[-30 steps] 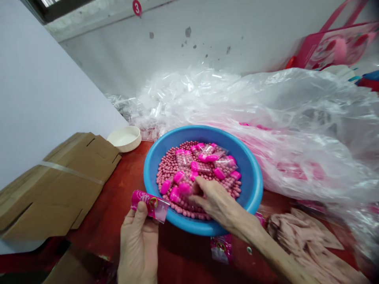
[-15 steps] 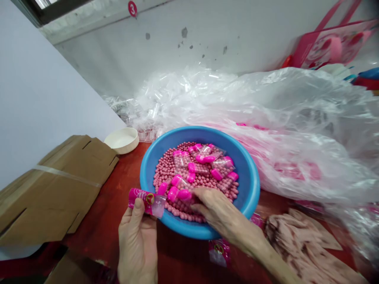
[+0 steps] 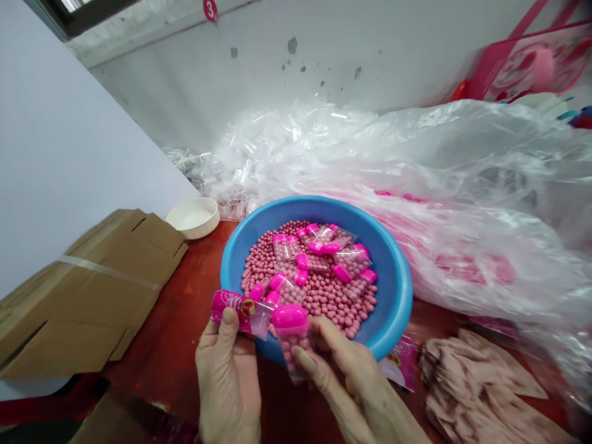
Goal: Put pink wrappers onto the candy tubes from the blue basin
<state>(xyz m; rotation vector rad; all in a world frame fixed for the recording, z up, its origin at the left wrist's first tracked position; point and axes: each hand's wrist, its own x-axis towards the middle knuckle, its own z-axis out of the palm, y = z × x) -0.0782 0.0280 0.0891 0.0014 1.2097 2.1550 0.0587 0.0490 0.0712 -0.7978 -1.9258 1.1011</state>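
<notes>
My left hand point(image 3: 226, 376) pinches a pink printed sachet point(image 3: 238, 311) with a clear open end, at the near rim of the basin. My right hand point(image 3: 351, 385) is shut on a small clear tube point(image 3: 291, 345) with a bright pink cap, filled with pink candy balls. That tube is right beside the sachet's clear end. Below both hands sits a blue plastic basin point(image 3: 401, 308) heaped with pink candy balls point(image 3: 324, 302). Several more capped tubes point(image 3: 314, 262) lie on top of the balls.
The red tabletop point(image 3: 171, 327) holds a flattened cardboard box point(image 3: 97, 290), a white round dish point(image 3: 193, 217) and a loose pink sachet point(image 3: 400, 364). A stack of pale pink wrappers point(image 3: 481, 388) lies at right. A large clear plastic bag point(image 3: 439, 166) is heaped behind the basin.
My right hand has come up out of the basin with a capped tube and moved toward the sachet. The left hand has stayed nearly still, and the tube is no longer among the others.
</notes>
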